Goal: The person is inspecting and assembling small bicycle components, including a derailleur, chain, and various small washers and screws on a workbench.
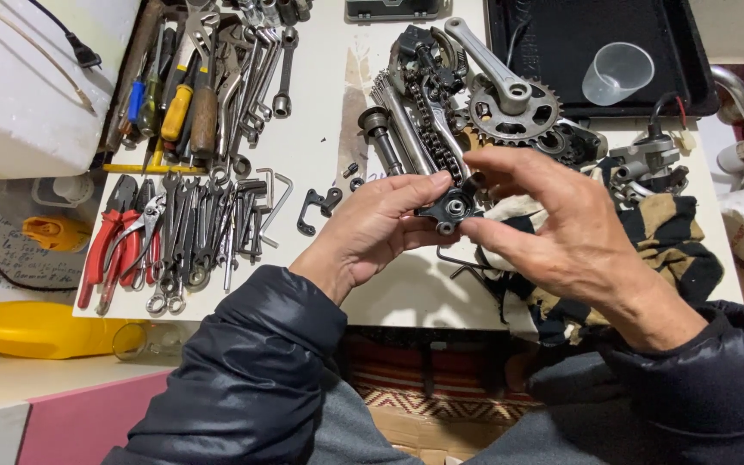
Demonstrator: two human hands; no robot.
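The small black metal bracket (451, 207) sits between both hands above the white table (320, 146), pinched by left hand (372, 232) fingertips and right hand (561, 232) thumb and fingers. One bracket, two hands. It is dark, with a bright round bolt head at centre.

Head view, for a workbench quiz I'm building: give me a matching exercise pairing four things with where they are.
Things:
1. small black metal part
2. clear plastic cup
3. red-handled pliers
4. crank arm with chainring

Places:
A. in the black tray
B. left side of the table, beside wrenches
C. between the fingertips of both hands
D. behind the hands, by the chain

Pairs: 1-C, 2-A, 3-B, 4-D
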